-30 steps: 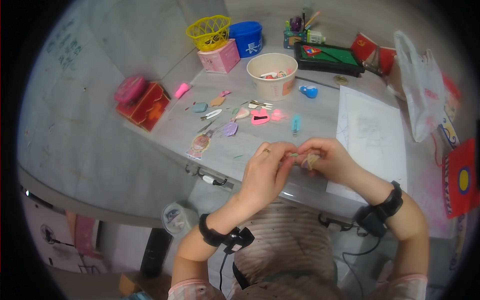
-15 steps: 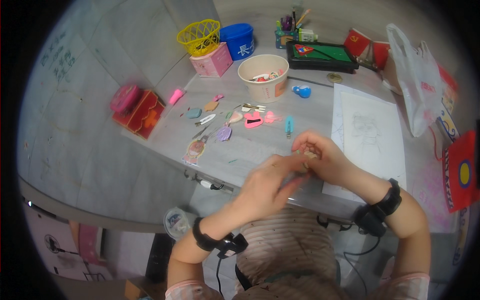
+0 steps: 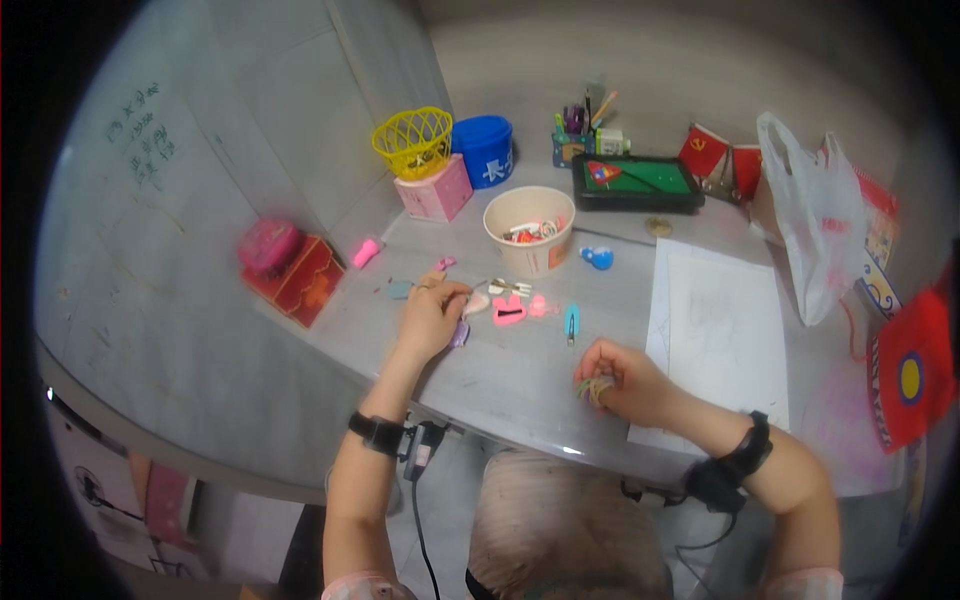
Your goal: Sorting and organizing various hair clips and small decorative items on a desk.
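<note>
My left hand (image 3: 432, 318) reaches over the hair clips at the left of the table, fingers bent down and close together. Whatever lies under its fingertips is hidden. Around it lie a purple clip (image 3: 460, 334), a pale blue piece (image 3: 400, 290) and a white and pink piece (image 3: 477, 304). My right hand (image 3: 632, 384) is closed near the table's front edge, holding a small bunch of pale yellow and green pieces (image 3: 596, 388), too small to name. Between the hands lie a pink clip (image 3: 509, 311), a smaller pink clip (image 3: 541, 306) and a blue snap clip (image 3: 572, 322).
Behind the clips stands a paper tub (image 3: 531, 245) with small items inside. Nearby are a blue bottle-shaped piece (image 3: 597, 258), a mini pool table (image 3: 638, 184), sheets of paper (image 3: 722, 340), a plastic bag (image 3: 815, 225), a yellow basket (image 3: 412, 143) and a red box (image 3: 300, 285).
My left hand has parted from my right hand and moved left and away from me, over the clips. My right hand keeps the small pieces. The view has tilted up.
</note>
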A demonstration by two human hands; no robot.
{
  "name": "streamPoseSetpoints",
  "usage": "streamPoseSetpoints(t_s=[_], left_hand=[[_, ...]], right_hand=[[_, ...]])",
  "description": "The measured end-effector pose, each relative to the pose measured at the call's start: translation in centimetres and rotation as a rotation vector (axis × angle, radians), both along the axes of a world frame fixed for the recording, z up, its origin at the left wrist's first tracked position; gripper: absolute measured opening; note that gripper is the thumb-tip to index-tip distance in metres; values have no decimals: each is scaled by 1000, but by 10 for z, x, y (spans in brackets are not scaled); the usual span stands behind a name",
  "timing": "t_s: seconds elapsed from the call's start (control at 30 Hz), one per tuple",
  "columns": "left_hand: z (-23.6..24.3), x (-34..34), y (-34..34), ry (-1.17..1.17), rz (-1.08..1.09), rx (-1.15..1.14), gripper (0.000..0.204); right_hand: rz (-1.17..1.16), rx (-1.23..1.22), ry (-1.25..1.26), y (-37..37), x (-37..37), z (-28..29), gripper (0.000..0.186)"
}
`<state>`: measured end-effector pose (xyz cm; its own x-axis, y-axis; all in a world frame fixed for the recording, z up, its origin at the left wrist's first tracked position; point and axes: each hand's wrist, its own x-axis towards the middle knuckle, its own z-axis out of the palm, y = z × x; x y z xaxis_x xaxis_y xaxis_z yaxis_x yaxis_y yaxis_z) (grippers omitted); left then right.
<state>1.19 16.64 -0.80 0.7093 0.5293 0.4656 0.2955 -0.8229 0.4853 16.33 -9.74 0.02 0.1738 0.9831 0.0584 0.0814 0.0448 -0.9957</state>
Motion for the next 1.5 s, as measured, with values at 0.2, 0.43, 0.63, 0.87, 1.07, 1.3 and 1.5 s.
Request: streamPoseSetpoints(t_s=[0.2,0.43,0.63,0.87,1.07,1.3,1.5], left_hand=[[10,-3,7,89,-33,-371,1],[35,-8,-11,31,-28,-24,10],[40,7,-117,-144,-265,72,19],[25,17,-149,-129,-385,-236,20],[39,13,-141,-69,-379,-356,23],[53,15,-158,-44,-651,-361,21],[75,61,-59,-29,-199,-225,26]], right_hand=[[6,13,71,-2,-3,0,12],[11,-111,18,-3,3,-4,16],[-82,47,45,-3,1,-12,30],[-90,-63,108,-3,0,2,28],[-99,-172,212,-4,-1,13,24],[-118,83,-31,-13,7,-9,21],[-133,-102,212,-7,2,5,20]])
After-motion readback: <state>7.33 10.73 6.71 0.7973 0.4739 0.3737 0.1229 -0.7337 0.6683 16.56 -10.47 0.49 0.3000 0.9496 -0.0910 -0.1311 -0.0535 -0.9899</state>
